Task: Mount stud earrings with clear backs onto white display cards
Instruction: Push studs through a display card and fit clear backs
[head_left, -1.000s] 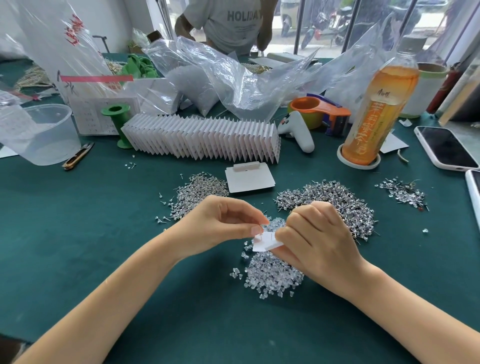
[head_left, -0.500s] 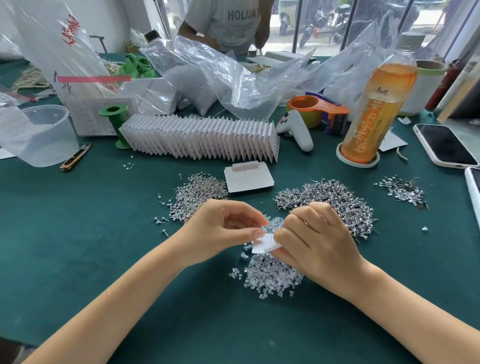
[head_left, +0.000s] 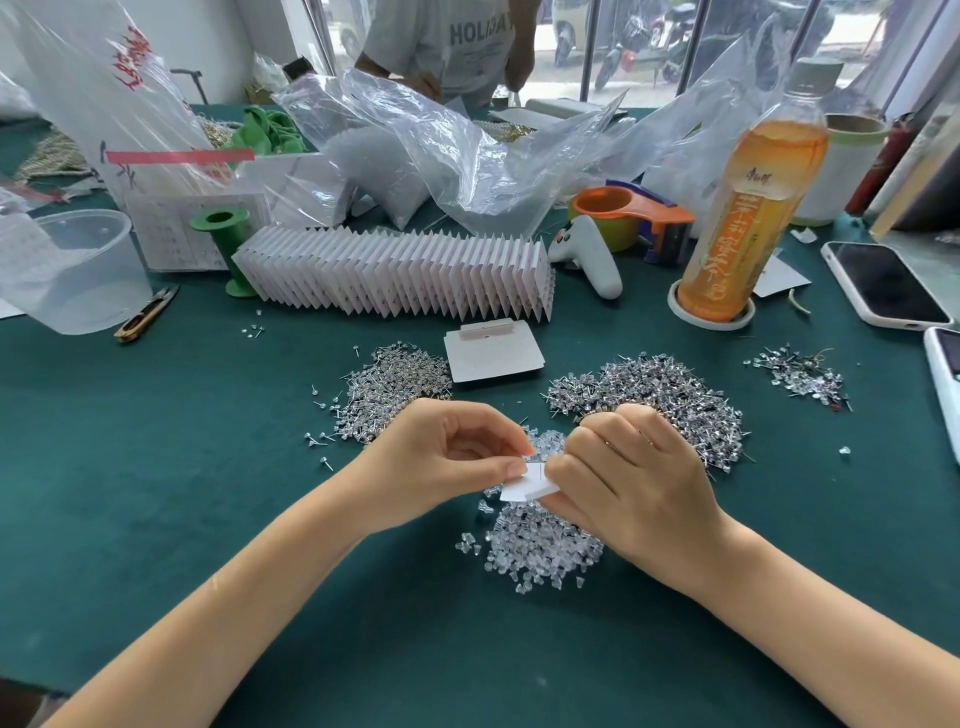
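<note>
barely any movement since half a second ago: both hands stay over the clear backs, still working the same small white card, and the left thumb and finger have crept a touch closer to the right knuckles.

the left hand (head_left: 441, 457) pinches the left edge of the card (head_left: 527, 486) between thumb and forefinger. the right hand (head_left: 631, 488) is curled round the card's right side, fingers folded over it, so most of the card is hidden; whether an earring is pinched in there too, can't tell. the hands are close together, nearly touching, joined by the card.

right under them lies the pile of clear backs (head_left: 540, 548), towards the near edge of the green counter (head_left: 156, 493). a pile of stud earrings (head_left: 387, 389) sits beyond the left hand, a bigger pile (head_left: 665, 395) beyond the right hand, and a small scatter (head_left: 800, 374) lies out towards the right edge.

between the two big piles rests a stack of blank cards (head_left: 491, 356). behind it runs a long row of finished cards (head_left: 395, 275) standing on edge. a bottle of orange drink (head_left: 748, 208) stands towards the far right, a phone (head_left: 883, 283) lies at the right edge, and a clear plastic tub (head_left: 72, 270) sits at the left edge with snips (head_left: 148, 314) beside it.
</note>
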